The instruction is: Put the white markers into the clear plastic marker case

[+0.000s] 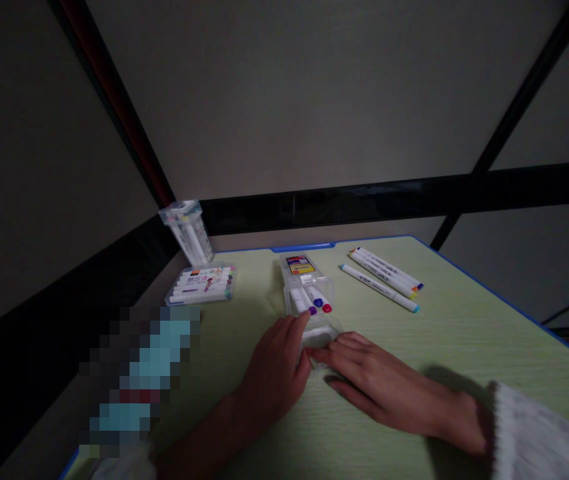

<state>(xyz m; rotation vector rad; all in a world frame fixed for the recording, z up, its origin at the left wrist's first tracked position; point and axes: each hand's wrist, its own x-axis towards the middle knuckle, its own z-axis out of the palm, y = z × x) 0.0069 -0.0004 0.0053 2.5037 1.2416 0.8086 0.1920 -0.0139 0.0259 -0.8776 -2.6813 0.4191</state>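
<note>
A clear plastic marker case (289,283) lies on the table in front of me, its near end open. White markers (314,295) with purple, blue and red ends lie inside it. The case's clear lid (327,327) extends toward me between my hands. My left hand (279,367) is closed at the lid's left side, its index fingertip near the purple end. From the right, my right hand (381,383) holds the lid with its fingers laid over the edge, the thumb lower and apart. Part of the lid is hidden under the fingers.
Several loose white markers (381,288) lie at the right. A flat case of markers (201,285) sits at the left, with an upright clear marker box (189,233) behind it. The pale green table (464,333) has a blue rim and meets a wall. A patch at the left is pixelated.
</note>
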